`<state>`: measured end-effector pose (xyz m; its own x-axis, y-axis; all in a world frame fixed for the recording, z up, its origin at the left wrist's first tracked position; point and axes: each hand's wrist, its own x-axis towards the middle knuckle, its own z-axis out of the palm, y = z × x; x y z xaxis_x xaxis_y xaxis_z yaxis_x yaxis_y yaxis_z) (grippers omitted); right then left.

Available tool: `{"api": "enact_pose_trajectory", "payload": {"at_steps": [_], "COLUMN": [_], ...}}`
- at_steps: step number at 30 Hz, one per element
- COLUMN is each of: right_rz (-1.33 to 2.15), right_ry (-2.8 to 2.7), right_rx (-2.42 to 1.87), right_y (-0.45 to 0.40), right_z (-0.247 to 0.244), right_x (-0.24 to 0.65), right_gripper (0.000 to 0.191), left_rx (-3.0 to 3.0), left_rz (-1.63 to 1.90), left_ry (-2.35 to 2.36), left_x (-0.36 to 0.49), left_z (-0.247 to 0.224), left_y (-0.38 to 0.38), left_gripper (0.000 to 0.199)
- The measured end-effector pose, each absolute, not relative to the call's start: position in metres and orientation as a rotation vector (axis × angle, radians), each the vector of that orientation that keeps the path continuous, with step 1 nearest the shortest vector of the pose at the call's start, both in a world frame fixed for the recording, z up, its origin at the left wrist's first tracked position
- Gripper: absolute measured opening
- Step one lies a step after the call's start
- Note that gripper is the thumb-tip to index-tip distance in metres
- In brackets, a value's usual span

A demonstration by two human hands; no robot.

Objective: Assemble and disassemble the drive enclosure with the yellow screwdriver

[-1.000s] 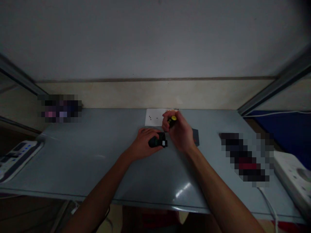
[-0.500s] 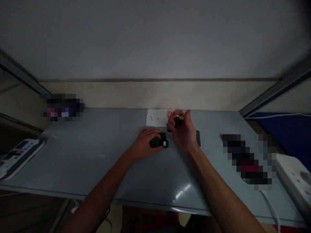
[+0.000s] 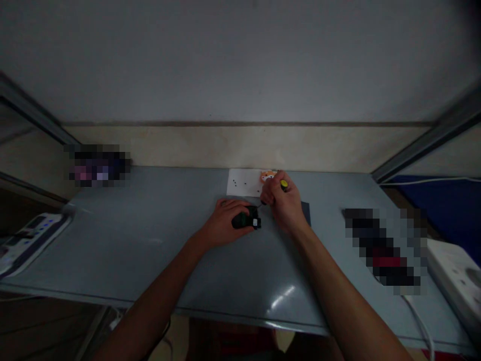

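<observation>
left hand: my left hand (image 3: 226,223) is grasping the part (image 3: 244,219), with fingers lying over its far side and the thumb pressing along the near side.
part: it is sitting at the middle of the table (image 3: 150,265), dark and blocky, partly hiding under my fingers; a small white label (image 3: 255,222) is showing near its right end.
right hand: my right hand (image 3: 284,204) is clenching around the driver (image 3: 284,185), its yellow butt poking out above my curled fingers.
tip: the thin shaft (image 3: 260,205) is slanting down and left to the part's far right corner; i am not managing to tell whether it is touching or just beside.
paper: a white sheet (image 3: 240,173) is lying beyond my hands, holding several dark specks (image 3: 235,183), perhaps screws but too small to be sure; an orange figure (image 3: 267,175) is showing at its right side.
card: a grey flat piece (image 3: 306,213) is peeking out from behind my right wrist.
sides: a power strip (image 3: 37,243) is resting at the left, and a white socket box (image 3: 454,265) is standing at the right.
step: by my judgement, i am working the driver at that corner while bracing the part.
next move: it is calling, i judge, for a steady left hold and a well-aligned shaft, since the tip could be slipping.
</observation>
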<state>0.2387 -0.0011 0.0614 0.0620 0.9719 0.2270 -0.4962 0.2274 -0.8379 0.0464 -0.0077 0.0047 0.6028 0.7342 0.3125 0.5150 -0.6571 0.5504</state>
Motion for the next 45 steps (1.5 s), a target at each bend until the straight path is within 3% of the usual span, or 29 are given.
{"api": "enact_pose_trajectory", "payload": {"at_steps": [6, 16, 21, 29, 34, 45], "right_rz": [1.402, 1.269, 1.395, 1.331, 1.334, 1.4], "right_ry": [-0.902, -0.827, -0.847, -0.901, -0.814, -0.881], "right_rx": [-0.633, -0.737, -0.662, -0.642, -0.657, -0.618], "right_y": [-0.003, -0.004, -0.004, -0.007, -0.005, -0.008], "right_z": [0.068, 0.066, 0.071, 0.067, 0.067, 0.073], "right_x": [0.24, 0.237, 0.238, 0.24, 0.243, 0.242], "right_gripper": [0.038, 0.02, 0.032, 0.023, 0.035, 0.039], "left_rx": [2.428, 2.437, 2.435, 2.434, 2.428, 2.415], "left_rz": [0.758, 0.779, 0.754, 0.759, 0.777, 0.754], "left_ry": [0.995, 0.988, 0.988, 0.991, 0.981, 0.996], "left_x": [0.046, 0.046, 0.045, 0.046, 0.046, 0.046], "left_z": [0.003, 0.002, 0.005, 0.005, 0.006, 0.005], "left_y": [-0.007, -0.007, -0.008, -0.008, -0.008, -0.008], "left_gripper": [0.028, 0.029, 0.029, 0.027, 0.029, 0.029]}}
